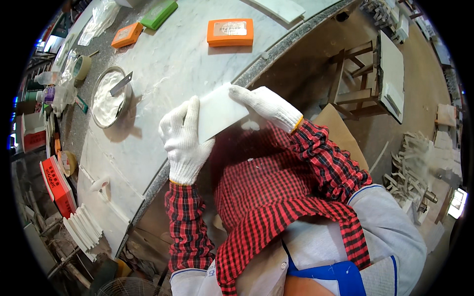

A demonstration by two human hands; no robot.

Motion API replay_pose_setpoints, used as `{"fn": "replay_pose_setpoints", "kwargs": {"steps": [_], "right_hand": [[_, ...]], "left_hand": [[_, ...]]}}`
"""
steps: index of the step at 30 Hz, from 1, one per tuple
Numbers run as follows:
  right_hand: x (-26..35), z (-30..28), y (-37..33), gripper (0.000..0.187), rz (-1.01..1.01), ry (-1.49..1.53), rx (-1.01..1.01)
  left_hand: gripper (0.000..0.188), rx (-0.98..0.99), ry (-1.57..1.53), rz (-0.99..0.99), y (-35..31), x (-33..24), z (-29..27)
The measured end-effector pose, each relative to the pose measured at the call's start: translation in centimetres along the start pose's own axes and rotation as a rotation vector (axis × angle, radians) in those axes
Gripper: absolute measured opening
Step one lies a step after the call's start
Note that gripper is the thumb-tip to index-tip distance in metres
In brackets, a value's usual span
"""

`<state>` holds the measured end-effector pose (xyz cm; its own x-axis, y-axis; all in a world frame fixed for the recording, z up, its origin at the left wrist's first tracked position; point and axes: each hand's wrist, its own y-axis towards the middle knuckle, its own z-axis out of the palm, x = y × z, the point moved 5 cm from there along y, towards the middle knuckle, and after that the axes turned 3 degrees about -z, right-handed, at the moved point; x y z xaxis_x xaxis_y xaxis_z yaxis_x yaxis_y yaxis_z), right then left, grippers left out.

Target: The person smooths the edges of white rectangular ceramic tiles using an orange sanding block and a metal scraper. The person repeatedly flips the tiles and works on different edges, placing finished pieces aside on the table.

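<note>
A thin white rectangular tile (220,114) is held at the near edge of the marble-topped table, in front of my apron. My left hand (183,140), in a white knitted glove, grips its left side with the fingers pointing away from me. At the tile's upper right corner my right hand (270,106), gloved the same way, pinches the edge with its fingertips. The undersides of both grips are hidden. A round bowl (122,116) of white paste or powder stands to the left of my left hand, with a flat metal scraper (121,84) resting in it.
On the marble table (173,59) lie an orange block (230,32), a smaller orange block (127,35) and a green block (159,14). Tape rolls, plastic bags and a red box (58,186) crowd the left. A wooden stool (363,81) stands at right.
</note>
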<state>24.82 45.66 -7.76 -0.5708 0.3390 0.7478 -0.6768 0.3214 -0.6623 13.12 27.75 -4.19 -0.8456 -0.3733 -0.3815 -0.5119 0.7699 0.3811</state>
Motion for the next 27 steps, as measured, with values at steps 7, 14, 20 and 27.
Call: {"fn": "replay_pose_setpoints", "kwargs": {"steps": [7,14,20,27], "right_hand": [[-1.7,-0.9,-3.4,0.062,0.088,-0.125,0.135],[-2.8,2.1,-3.1,0.050,-0.158,0.267,0.170],[-0.6,4.9,-2.3,0.035,-0.295,0.277,0.181],[4.8,9.0,0.3,0.038,-0.266,-0.031,0.416]], "left_hand": [[0.070,-0.033,0.019,0.009,0.1,-0.2,0.1],[0.069,-0.145,0.052,0.017,-0.6,-0.7,0.2],[0.091,-0.204,0.026,-0.341,-4.6,-3.6,-3.5],[0.071,0.207,-0.808,-0.762,-4.0,3.3,-9.0]]}}
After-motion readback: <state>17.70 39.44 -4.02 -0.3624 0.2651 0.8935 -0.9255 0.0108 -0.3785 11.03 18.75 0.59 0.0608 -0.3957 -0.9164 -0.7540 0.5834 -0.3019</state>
